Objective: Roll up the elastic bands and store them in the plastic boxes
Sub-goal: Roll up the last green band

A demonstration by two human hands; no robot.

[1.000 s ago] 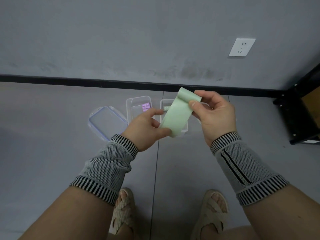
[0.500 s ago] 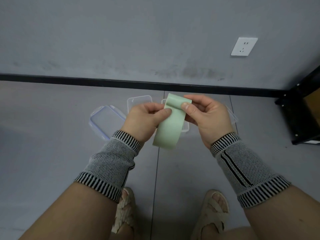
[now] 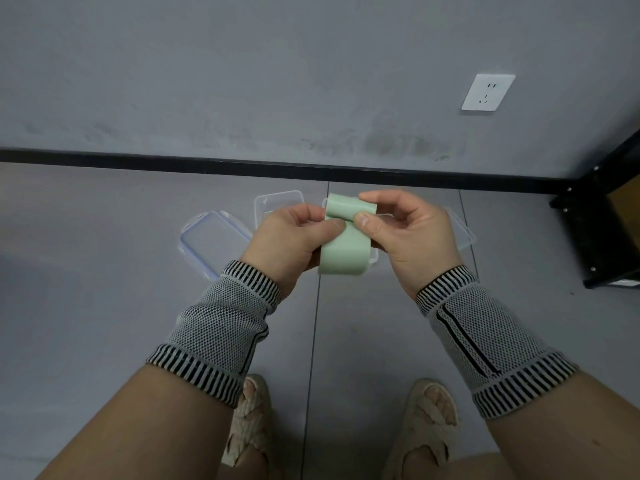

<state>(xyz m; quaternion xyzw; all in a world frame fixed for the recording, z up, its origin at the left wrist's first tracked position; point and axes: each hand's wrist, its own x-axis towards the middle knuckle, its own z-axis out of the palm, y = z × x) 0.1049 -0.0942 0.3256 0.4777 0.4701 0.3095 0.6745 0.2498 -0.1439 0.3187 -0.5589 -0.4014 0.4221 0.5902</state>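
A pale green elastic band (image 3: pixel 344 252) hangs between my hands above the floor, its top end curled over into the start of a roll. My left hand (image 3: pixel 294 242) pinches the curled end from the left with thumb and fingers. My right hand (image 3: pixel 410 233) pinches it from the right. On the floor behind my hands a clear plastic box (image 3: pixel 277 200) peeks out, and a second box (image 3: pixel 373 263) is mostly hidden behind the band. A clear lid with a blue seal (image 3: pixel 211 242) lies to the left, and another lid (image 3: pixel 462 232) shows at the right.
I stand on grey floor tiles close to a grey wall with a black skirting strip (image 3: pixel 138 159) and a white socket (image 3: pixel 487 92). A black metal shelf frame (image 3: pixel 595 233) stands at the right. My sandalled feet (image 3: pixel 251 420) are below my hands.
Both hands came together at the band's top end, and more of it is curled over. The loose part hanging below is shorter than a second ago.
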